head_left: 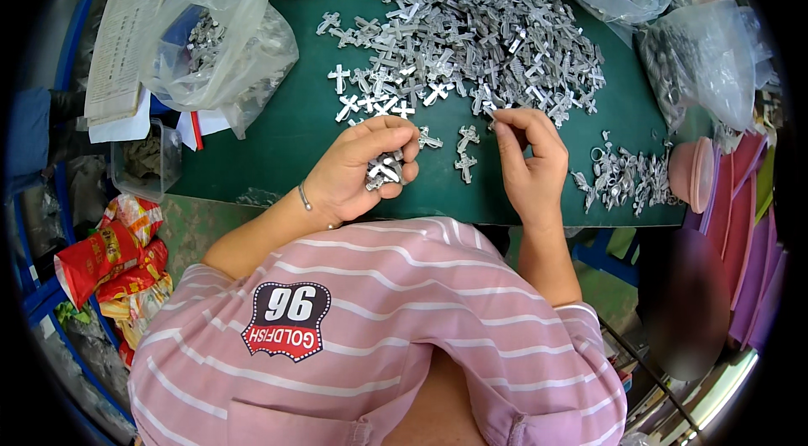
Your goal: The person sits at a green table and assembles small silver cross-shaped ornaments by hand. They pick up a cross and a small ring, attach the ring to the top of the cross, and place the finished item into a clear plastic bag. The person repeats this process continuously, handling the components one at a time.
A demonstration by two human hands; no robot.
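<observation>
A large heap of small silver metal crosses (471, 17) covers the far middle of the green table. My left hand (358, 164), with a bracelet at its wrist, is curled round several crosses (385, 168) in its palm. At the heap's near edge my right hand (532, 156) pinches with thumb and forefinger; a small piece of metal, apparently a cross, shows at the fingertips, partly hidden. Between the hands a few loose crosses (467, 151) lie on the table, and one more cross (429, 138) sits just beside the left fingers.
A clear plastic bag (252, 50) of metal parts stands at left, beside stapled papers (135, 34). More filled bags (703, 67) stand at far right. Ornate silver pieces (631, 177) lie near a pink tub (692, 172). The green tabletop (311, 50) ends close to my body.
</observation>
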